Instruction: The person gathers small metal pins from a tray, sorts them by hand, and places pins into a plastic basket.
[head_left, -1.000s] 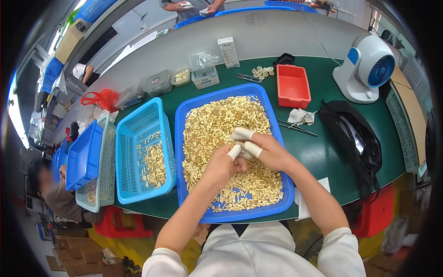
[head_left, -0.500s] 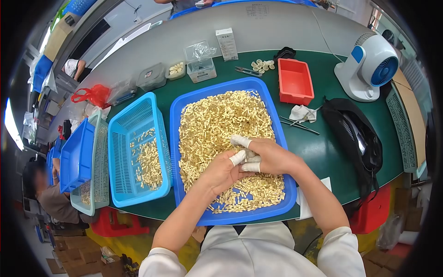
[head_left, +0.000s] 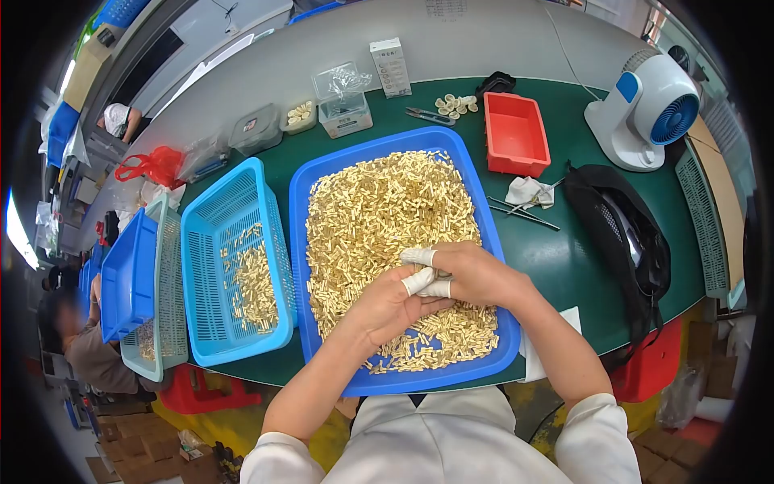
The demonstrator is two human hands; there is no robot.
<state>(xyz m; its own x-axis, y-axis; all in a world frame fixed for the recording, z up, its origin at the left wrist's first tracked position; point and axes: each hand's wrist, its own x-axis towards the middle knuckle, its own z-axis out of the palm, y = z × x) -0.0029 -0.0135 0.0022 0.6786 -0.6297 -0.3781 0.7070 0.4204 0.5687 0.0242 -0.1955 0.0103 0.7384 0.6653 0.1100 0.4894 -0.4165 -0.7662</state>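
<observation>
Over a blue tray (head_left: pixel 509 355) heaped with small gold-coloured metal pieces (head_left: pixel 379 210), my two hands meet at the near right part of the heap. White finger covers sit on several fingertips. My left hand (head_left: pixel 385 310) is closed, its covered thumb pressed towards the right fingers. My right hand (head_left: pixel 477 276) curls in from the other side, thumb and fingers drawn together. Whatever lies between the fingertips is hidden or too small to name. To the left, a light-blue perforated basket (head_left: pixel 226 189) holds more of the same pieces (head_left: pixel 256 282).
A red bin (head_left: pixel 516 133), tweezers (head_left: pixel 528 216) and a crumpled white cloth (head_left: pixel 530 192) lie right of the tray. Farther right are a black bag (head_left: pixel 617 234) and a white fan (head_left: pixel 629 121). Small snips (head_left: pixel 430 116) and plastic boxes line the back. Another person (head_left: pixel 97 351) sits at left.
The view has shifted slightly, so the tray and baskets appear a little lower left. My hands stay together over the heap, with the fingers a little rearranged.
</observation>
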